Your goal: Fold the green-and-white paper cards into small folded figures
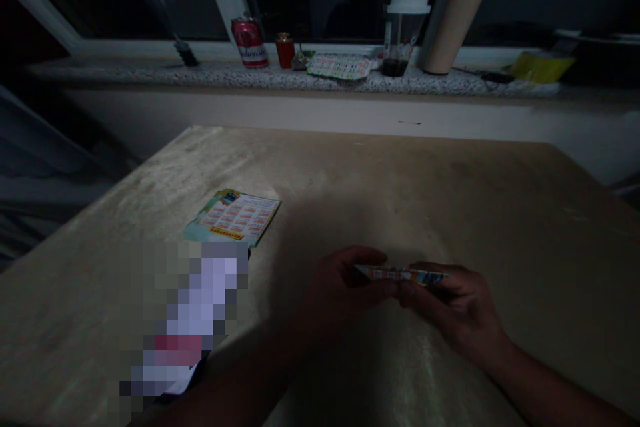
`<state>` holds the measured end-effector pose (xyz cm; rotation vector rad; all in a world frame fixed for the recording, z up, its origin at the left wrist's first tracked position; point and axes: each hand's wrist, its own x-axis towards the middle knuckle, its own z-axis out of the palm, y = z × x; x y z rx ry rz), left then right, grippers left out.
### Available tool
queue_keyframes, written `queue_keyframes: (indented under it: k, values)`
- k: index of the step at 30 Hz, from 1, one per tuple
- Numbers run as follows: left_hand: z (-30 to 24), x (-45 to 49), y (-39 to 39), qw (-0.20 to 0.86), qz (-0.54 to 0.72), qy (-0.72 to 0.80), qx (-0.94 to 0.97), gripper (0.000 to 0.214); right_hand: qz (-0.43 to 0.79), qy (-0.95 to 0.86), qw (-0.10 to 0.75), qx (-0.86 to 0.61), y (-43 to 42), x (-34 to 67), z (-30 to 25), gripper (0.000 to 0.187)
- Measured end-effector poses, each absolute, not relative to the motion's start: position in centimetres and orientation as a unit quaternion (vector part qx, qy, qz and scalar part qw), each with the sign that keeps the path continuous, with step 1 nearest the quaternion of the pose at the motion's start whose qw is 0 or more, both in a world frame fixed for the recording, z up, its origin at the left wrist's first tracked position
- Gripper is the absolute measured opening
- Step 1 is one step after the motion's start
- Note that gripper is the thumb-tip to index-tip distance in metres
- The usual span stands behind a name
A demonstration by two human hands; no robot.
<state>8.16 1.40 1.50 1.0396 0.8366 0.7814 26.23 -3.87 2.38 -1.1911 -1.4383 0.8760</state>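
Note:
Both my hands hold a small printed card (403, 274) edge-on, just above a wooden table (450, 200). My left hand (343, 290) pinches the card's left end with thumb and fingers closed. My right hand (457, 310) grips the card's right end, fingers curled around it. A second printed card (233, 217) with rows of small boxes lies flat on the table, to the left of and beyond my left hand.
A blurred-out flat object (185, 327) lies at the table's near left. On the stone window ledge (150, 72) behind stand a red can (249, 43), a small red cup (285, 50), another printed sheet (340, 67), a lidded plastic cup (404, 33) and a cardboard tube (457, 10).

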Motion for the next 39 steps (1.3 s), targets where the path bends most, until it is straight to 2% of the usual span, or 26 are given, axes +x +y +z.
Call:
queue_keyframes:
  k: [2, 6, 9, 13, 20, 26, 32, 39]
  values:
    - [1.4, 8.2, 1.3, 0.724, 0.343, 0.354, 0.482, 0.02, 0.355, -0.605, 0.509, -0.498, -3.8, 26.3, 2.2, 0.019]
    - [1.7, 7.8, 1.4, 0.682, 0.346, 0.375, 0.524, 0.013, 0.343, -0.608, 0.514, -0.498, -3.7, 26.4, 2.1, 0.014]
    - [2.0, 7.4, 1.7, 0.648, 0.334, 0.402, 0.554, 0.015, 0.333, -0.618, 0.507, -0.5, -3.6, 26.5, 2.2, 0.01]
    - [2.2, 7.1, 1.8, 0.627, 0.317, 0.385, 0.599, 0.019, 0.335, -0.628, 0.499, -0.496, -3.6, 26.5, 2.5, 0.023]
    - [1.7, 6.8, 2.0, 0.594, 0.327, 0.356, 0.643, 0.022, 0.39, -0.599, 0.502, -0.488, -3.9, 26.5, 2.3, 0.024]
    - [2.1, 6.8, 1.9, 0.515, 0.385, 0.269, 0.717, 0.021, 0.42, -0.577, 0.511, -0.479, -4.1, 26.6, 2.0, 0.026]
    - [2.3, 7.0, 2.1, 0.545, 0.346, 0.316, 0.695, 0.019, 0.381, -0.605, 0.508, -0.481, -4.0, 26.5, 2.1, 0.026]
    - [1.8, 6.8, 2.0, 0.562, 0.342, 0.325, 0.68, 0.023, 0.334, -0.644, 0.499, -0.474, -3.9, 26.4, 1.8, 0.016]
